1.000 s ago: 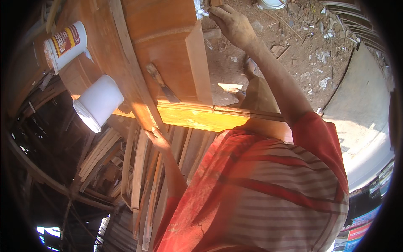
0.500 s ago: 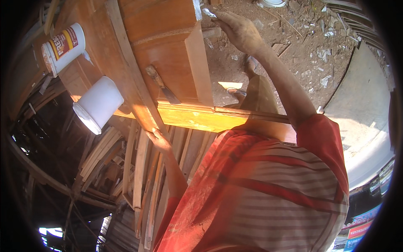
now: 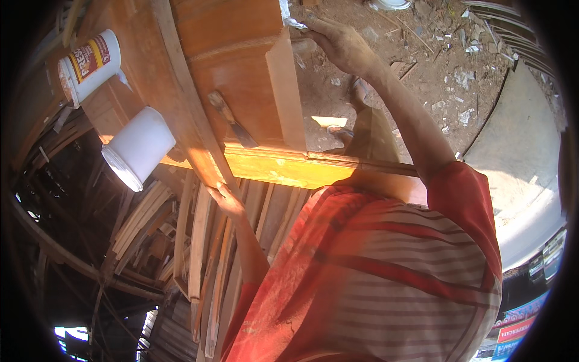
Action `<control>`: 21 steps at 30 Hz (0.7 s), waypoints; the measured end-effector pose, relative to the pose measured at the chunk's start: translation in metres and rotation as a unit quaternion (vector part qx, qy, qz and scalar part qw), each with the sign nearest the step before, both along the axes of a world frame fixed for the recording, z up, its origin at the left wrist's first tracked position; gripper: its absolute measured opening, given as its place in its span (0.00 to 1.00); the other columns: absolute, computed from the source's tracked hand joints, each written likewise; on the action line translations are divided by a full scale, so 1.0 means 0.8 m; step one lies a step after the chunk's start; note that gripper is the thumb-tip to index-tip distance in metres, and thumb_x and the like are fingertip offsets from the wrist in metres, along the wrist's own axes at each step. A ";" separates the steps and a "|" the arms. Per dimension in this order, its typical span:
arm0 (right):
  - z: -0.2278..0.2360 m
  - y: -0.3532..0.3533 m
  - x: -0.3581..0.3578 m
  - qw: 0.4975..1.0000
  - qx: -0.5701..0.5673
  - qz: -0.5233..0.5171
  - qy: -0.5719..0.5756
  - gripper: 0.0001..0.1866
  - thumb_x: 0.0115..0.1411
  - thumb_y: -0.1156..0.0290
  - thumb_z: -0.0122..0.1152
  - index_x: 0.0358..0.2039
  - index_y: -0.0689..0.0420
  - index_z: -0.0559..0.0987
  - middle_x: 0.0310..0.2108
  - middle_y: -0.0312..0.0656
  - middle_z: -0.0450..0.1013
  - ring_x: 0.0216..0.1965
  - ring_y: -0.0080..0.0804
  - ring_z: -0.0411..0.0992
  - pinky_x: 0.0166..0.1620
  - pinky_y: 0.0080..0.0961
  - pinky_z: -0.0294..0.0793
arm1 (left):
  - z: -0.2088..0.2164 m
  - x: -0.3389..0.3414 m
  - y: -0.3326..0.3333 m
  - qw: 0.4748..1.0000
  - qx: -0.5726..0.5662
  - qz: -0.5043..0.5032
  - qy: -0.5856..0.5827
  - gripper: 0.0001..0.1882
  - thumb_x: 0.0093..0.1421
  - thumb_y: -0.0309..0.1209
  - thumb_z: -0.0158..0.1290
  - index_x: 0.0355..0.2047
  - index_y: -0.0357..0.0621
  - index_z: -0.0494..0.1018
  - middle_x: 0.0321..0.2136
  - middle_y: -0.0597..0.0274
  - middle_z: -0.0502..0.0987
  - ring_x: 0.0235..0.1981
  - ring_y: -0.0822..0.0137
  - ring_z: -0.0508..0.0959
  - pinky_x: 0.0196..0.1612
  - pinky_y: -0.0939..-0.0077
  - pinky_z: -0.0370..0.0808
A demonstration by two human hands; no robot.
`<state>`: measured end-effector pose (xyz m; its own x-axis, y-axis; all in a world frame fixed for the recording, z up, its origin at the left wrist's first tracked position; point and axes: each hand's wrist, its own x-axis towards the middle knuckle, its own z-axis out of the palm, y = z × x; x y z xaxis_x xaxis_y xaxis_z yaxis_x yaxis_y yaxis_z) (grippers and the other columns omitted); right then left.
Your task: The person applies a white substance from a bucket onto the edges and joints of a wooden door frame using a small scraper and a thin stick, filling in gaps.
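Note:
My right hand (image 3: 345, 49) reaches to the end of an orange-brown wooden door panel (image 3: 235, 72). Its fingers pinch a small crumpled white piece (image 3: 294, 23) against the panel's white-smeared corner; I cannot make out its material. Resting on the near end of a raised wooden strip (image 3: 187, 90) is my left hand (image 3: 228, 200), fingers stretched and holding nothing. Between the hands, a scraper (image 3: 234, 120) with a worn handle lies on the panel. A white tub (image 3: 142, 148) and a labelled white tub (image 3: 93, 66) lie or stand on the wood at left.
Several long timber strips (image 3: 202, 241) stand below the panel at left. Dirt ground (image 3: 410, 90) with scattered white scraps and wood bits spreads to the right, beside a grey concrete slab (image 3: 518, 127). A white round container (image 3: 392, 3) sits at the far edge.
My right hand has shifted slightly left, bringing the white piece from just beside the panel's corner onto it. The left hand stays on the strip. The view has shifted slightly.

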<state>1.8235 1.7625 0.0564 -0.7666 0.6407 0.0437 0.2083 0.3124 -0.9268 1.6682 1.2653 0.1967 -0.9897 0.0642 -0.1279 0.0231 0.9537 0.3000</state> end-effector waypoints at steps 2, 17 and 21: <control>-0.005 0.001 -0.003 0.999 -0.005 -0.003 0.032 0.14 0.70 0.70 0.56 0.54 0.56 0.77 0.43 0.52 0.78 0.47 0.55 0.76 0.48 0.46 0.77 | -0.002 -0.001 0.005 1.000 0.005 0.001 0.011 0.41 0.75 0.51 0.45 0.74 0.31 0.50 0.57 0.48 0.72 0.53 0.59 0.73 0.57 0.67 0.70; -0.013 -0.021 -0.013 1.000 -0.005 -0.027 -0.005 0.10 0.72 0.68 0.52 0.47 0.61 0.72 0.37 0.54 0.75 0.40 0.58 0.76 0.42 0.50 0.75 | 0.000 0.001 0.017 0.999 0.037 -0.015 -0.001 0.39 0.76 0.50 0.43 0.74 0.31 0.51 0.63 0.44 0.69 0.59 0.57 0.72 0.61 0.66 0.68; -0.026 -0.014 -0.024 0.999 0.031 -0.024 0.014 0.11 0.72 0.69 0.51 0.49 0.61 0.72 0.41 0.55 0.76 0.42 0.59 0.76 0.44 0.50 0.76 | 0.004 0.004 0.023 0.999 0.041 0.011 -0.011 0.38 0.76 0.50 0.43 0.74 0.32 0.51 0.63 0.44 0.69 0.60 0.56 0.71 0.63 0.65 0.66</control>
